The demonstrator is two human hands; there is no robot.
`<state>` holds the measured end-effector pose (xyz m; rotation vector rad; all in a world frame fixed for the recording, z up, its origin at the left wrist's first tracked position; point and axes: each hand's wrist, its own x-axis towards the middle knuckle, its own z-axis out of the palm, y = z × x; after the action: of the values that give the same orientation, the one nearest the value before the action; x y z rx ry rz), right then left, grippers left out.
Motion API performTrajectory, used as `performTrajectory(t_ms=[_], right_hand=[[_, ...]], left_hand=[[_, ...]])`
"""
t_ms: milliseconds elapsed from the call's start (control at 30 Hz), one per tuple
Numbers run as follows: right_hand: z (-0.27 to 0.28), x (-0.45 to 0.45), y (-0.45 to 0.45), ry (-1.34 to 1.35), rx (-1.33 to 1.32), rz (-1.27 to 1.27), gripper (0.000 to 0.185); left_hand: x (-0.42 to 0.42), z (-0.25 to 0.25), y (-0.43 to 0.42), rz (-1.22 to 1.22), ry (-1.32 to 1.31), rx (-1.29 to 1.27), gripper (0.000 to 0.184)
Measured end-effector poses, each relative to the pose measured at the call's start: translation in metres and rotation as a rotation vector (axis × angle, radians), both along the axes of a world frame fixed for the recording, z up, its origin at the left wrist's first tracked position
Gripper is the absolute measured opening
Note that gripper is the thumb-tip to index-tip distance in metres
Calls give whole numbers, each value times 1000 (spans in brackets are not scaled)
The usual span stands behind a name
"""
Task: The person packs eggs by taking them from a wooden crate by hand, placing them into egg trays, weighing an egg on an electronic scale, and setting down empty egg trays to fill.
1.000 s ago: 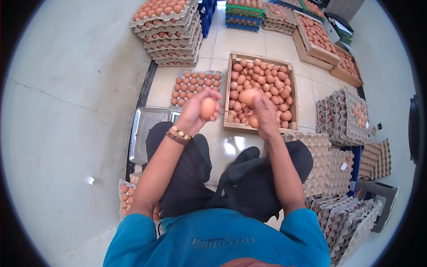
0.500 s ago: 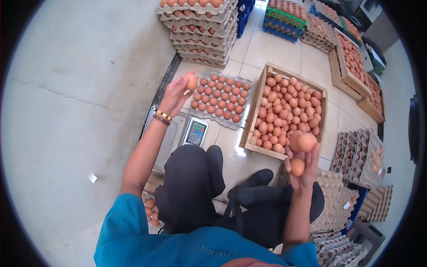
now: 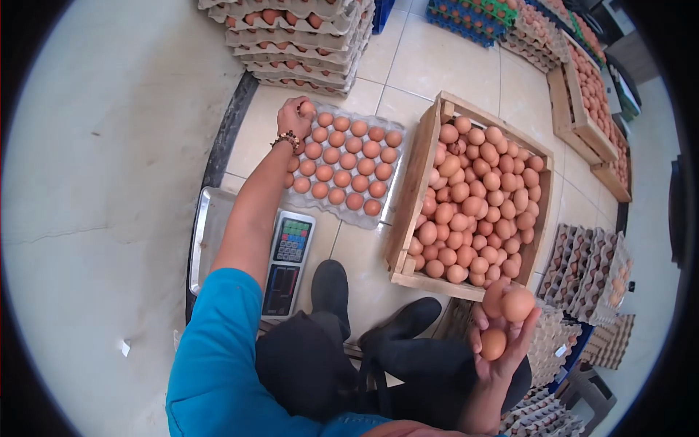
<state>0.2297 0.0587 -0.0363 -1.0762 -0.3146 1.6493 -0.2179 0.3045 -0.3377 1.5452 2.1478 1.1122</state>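
Note:
My left hand (image 3: 291, 118) is closed around a brown egg (image 3: 307, 109) at the far left corner of a grey egg tray (image 3: 373, 220). Rows of brown eggs fill this tray. Whether the held egg touches its cup I cannot tell. Over at the lower right, my right hand (image 3: 511, 357) cradles three eggs (image 3: 518, 304) in its curled fingers, near the front corner of a wooden crate (image 3: 402, 251). Loose brown eggs (image 3: 477, 191) are heaped inside the crate.
A digital scale (image 3: 288, 255) with a metal pan (image 3: 211, 233) stands left of my boots (image 3: 331, 288). Stacked full trays (image 3: 298, 51) rise behind the egg tray. More wooden crates (image 3: 582, 124) line the far right, and trays (image 3: 586, 273) are stacked at right.
My left hand has carried its egg from the air beside the tray to the tray's far left corner. The right hand still holds its eggs, now lower in view. The camera view has shifted.

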Motion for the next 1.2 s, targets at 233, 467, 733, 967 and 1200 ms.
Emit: performTrajectory(t_ms=[233, 467, 733, 967, 1200], right_hand=[[0, -1, 3, -17, -21, 4, 65], [4, 4, -11, -86, 49, 171, 62], [27, -30, -38, -214, 168, 582, 35], [42, -37, -74, -286, 420, 715, 33], [46, -33, -73, 83, 361, 692, 34]], left_hand=[[-5, -16, -2, -45, 60, -7, 31], [-7, 74, -69, -219, -298, -122, 29], [159, 389, -261, -1049, -386, -388, 45], [226, 408, -342, -810, -32, -107, 49], [208, 398, -381, -607, -1369, -162, 47]])
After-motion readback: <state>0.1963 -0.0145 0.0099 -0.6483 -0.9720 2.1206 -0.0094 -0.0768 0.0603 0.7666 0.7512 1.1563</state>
